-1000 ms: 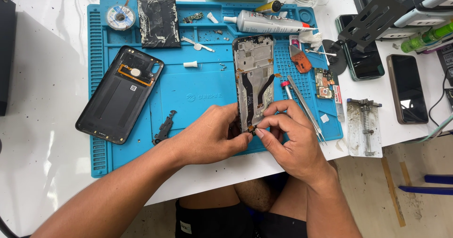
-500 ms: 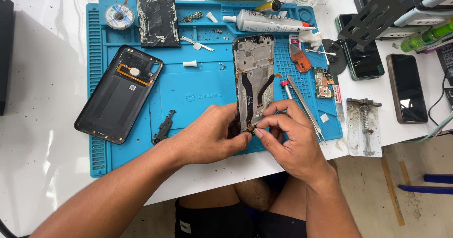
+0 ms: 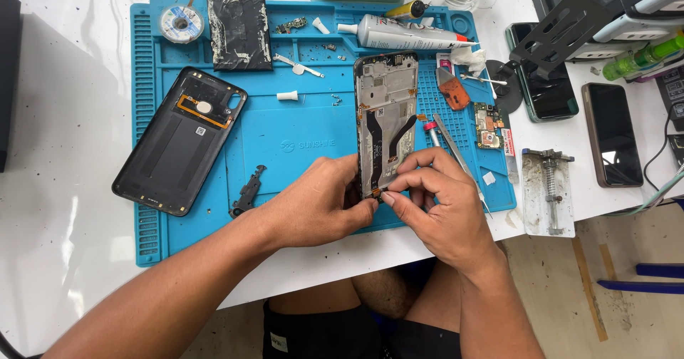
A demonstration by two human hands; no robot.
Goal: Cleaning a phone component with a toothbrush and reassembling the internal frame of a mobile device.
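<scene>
Blue silicone mat (image 3: 299,138) lies under my left hand (image 3: 317,202) and right hand (image 3: 438,206), both pinched on the bottom edge of the opened phone frame (image 3: 385,117), exactly where they gripped a second ago, so the work sits at that lower connector. Just right of my right hand lie tweezers (image 3: 456,152); beyond my left, the black back cover (image 3: 178,138), farther up the glue tube (image 3: 406,33).
</scene>
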